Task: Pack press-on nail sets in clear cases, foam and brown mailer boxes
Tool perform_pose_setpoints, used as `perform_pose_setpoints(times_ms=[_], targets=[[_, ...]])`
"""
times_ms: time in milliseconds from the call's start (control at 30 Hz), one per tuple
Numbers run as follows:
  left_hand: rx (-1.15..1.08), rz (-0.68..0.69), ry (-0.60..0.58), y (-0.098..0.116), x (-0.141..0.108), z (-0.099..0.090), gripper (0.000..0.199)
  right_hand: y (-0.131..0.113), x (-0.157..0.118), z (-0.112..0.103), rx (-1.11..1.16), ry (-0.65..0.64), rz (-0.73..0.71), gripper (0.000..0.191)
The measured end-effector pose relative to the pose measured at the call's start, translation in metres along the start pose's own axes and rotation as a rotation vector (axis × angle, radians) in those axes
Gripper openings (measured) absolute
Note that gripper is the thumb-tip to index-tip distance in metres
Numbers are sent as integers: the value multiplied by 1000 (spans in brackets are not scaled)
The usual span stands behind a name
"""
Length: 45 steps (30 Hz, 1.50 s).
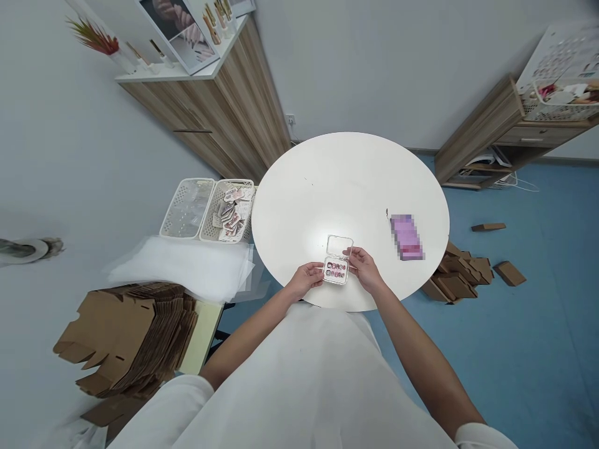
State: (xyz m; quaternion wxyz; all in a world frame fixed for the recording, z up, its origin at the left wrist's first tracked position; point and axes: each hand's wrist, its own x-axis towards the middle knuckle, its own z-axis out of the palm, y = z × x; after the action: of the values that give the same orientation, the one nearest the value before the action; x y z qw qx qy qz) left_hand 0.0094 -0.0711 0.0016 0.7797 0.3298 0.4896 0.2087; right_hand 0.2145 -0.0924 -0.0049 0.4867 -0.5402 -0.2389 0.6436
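A small clear plastic case (335, 282) is held low over the near part of the white round table (322, 181). Its transparent lid (340, 245) stands open, tilted away from me. Inside lie several small press-on nails (336, 270), pink and dark-patterned, in two rows. My left hand (305, 279) grips the left edge of the case between thumb and fingers. My right hand (364, 268) pinches its right side near the hinge, with fingers at the lid's lower corner. Whether the case touches the tabletop I cannot tell.
On the table's right lies a blurred purple thing (407, 238). Left of the table stand a white basket of small cards (227, 234), another basket (168, 221), white sheets (187, 268) and stacked flattened cardboard boxes (126, 318). Small brown boxes (461, 274) lie on the floor at right.
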Motion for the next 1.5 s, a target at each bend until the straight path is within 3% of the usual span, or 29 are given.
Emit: perform_pose_setpoints(times_ms=[133,267,467,600,800,1133,1500], targets=[[-34,-38,-34,6,0,1,38,-2,-2,0,11,-26,-16,27],[-63,-71,-72,11,1,3,41,-1,-5,0,8,-49,-22,23],[-18,-71,-33,7,2,6,37,3,-8,3,9,-71,-52,25],[5,-43,19,1,4,5,38,6,-12,5,-78,2,-52,35],[4,35,51,-1,9,5,38,18,-24,4,-117,92,76,41],[345,205,105,-11,18,8,36,24,-27,2,-134,208,43,40],[547,211,82,-13,18,4,42,30,-24,3,-64,263,63,39]])
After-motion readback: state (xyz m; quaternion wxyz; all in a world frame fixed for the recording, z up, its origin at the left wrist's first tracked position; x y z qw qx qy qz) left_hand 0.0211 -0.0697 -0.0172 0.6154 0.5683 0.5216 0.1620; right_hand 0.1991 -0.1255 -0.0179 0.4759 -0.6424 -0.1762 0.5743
